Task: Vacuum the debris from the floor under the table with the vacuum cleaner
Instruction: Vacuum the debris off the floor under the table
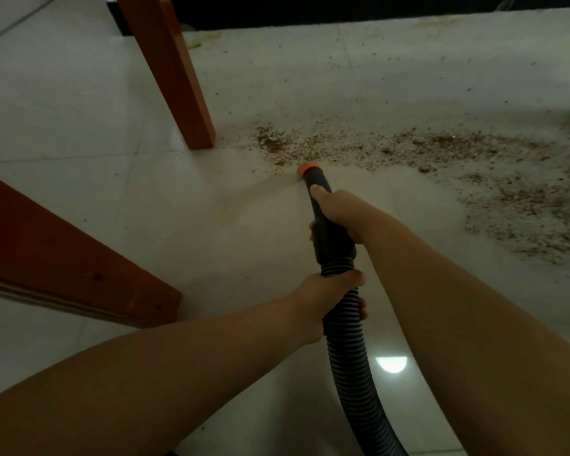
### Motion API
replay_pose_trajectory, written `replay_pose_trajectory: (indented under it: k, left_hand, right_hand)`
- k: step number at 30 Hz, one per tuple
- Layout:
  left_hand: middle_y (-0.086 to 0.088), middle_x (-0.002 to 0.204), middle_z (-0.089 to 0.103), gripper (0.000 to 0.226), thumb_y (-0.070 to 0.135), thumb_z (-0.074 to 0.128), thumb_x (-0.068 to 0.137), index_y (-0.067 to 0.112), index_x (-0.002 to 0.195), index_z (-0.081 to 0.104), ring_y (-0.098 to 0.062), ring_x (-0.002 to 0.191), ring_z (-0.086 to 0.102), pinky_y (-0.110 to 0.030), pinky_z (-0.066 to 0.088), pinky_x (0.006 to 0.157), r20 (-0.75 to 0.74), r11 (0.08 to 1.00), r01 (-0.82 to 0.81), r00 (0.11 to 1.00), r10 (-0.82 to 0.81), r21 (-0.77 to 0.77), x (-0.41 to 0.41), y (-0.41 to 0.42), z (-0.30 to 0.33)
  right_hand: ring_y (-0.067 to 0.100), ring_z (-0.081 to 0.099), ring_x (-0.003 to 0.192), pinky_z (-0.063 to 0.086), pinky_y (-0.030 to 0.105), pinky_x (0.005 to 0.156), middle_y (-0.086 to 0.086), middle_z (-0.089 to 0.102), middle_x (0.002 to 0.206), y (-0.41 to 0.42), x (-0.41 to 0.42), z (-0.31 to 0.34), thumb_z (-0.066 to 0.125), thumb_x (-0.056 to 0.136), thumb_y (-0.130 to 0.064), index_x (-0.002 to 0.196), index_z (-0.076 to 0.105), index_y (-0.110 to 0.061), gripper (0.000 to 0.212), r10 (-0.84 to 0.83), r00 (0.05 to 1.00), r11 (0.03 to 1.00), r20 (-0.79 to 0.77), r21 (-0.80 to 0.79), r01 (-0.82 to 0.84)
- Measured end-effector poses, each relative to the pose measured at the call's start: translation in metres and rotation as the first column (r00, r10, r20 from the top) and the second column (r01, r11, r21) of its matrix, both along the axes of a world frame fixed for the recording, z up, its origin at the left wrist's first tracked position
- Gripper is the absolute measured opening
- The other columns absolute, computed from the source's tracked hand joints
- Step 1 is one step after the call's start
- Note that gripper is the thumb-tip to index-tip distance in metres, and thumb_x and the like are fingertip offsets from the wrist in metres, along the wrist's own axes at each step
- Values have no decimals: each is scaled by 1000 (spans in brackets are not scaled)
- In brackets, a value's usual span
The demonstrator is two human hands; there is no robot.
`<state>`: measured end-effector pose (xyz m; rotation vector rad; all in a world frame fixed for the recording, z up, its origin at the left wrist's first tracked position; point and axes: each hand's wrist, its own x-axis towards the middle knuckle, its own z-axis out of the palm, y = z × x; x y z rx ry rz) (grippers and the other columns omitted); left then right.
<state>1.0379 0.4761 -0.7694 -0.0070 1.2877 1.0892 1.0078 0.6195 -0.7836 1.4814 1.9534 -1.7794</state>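
Right hand [338,213] wrapped round black nozzle tube [323,222], fingers curled under, thumb laid along top toward orange tip [306,168]. Left hand [326,302] gripping ribbed hose [349,350] just behind the cuff, fingers closed round it. Both arms reaching forward and down, hose trailing back out of bottom of view. Vacuum body not in view.

Tip down at floor [211,232], touching or nearly touching near edge of debris band [359,148]; contact itself too small to tell. Debris = brownish crumbs and flakes, running from just right of table leg [175,77] across to right edge, widening into a looser patch [533,218] at right. Finer specks scattered farther back toward dark baseboard [343,11]. Second wooden piece [63,261] at left, well apart from debris.

Progress, judged: early. Tile between hands and band looks mostly bare, with faint streaks, possibly already covered, cannot confirm. Main band looks thick and unbroken, right patch untouched, back specks untouched. Bulk of work left.

Remaining: sweep tip through band from the leg end rightward, then right patch, then scattered specks near baseboard. Dense clump right by the leg likely needs a close pass around the leg base.
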Motion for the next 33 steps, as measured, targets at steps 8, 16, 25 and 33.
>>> replay_pose_trajectory:
  k: [8, 16, 25, 33]
  left_hand:
    - [-8, 66, 58, 12, 15, 64, 87, 7, 86, 54, -17, 51, 58, -24, 54, 51, -23, 978, 209, 978, -209, -13, 30, 54, 1]
    - [-8, 65, 58, 15, 16, 64, 87, 7, 83, 53, -17, 49, 58, -23, 53, 48, -6, 988, 156, 988, -156, -18, 23, 75, -3]
    - [-8, 66, 59, 11, 13, 62, 87, 6, 87, 54, -18, 52, 59, -24, 54, 50, 8, 999, -37, 999, 38, -33, -5, 52, -10]
    - [-8, 62, 60, 10, 13, 62, 87, 6, 84, 55, -15, 44, 59, -23, 53, 47, -11, 997, -71, 997, 71, -44, -21, 30, -9]
  right_hand:
    - [44, 64, 100, 53, 54, 91, 27, 61, 113, 64, 62, -9, 38, 97, -49, 109, 42, -3, 48, -265, 963, 962, 51, 78, 261]
    - [42, 64, 99, 54, 53, 90, 25, 61, 112, 80, 51, -6, 37, 98, -49, 118, 43, -3, 51, -236, 972, 970, 8, 58, 236]
    - [40, 66, 97, 55, 54, 89, 24, 64, 109, 49, -8, -4, 37, 96, -54, 109, 43, -2, 54, -4, 1000, 999, 20, 51, 3]
    - [41, 66, 99, 54, 54, 90, 24, 65, 110, 22, -34, -3, 37, 97, -51, 110, 43, -2, 51, 94, 996, 995, 1, 18, -94]
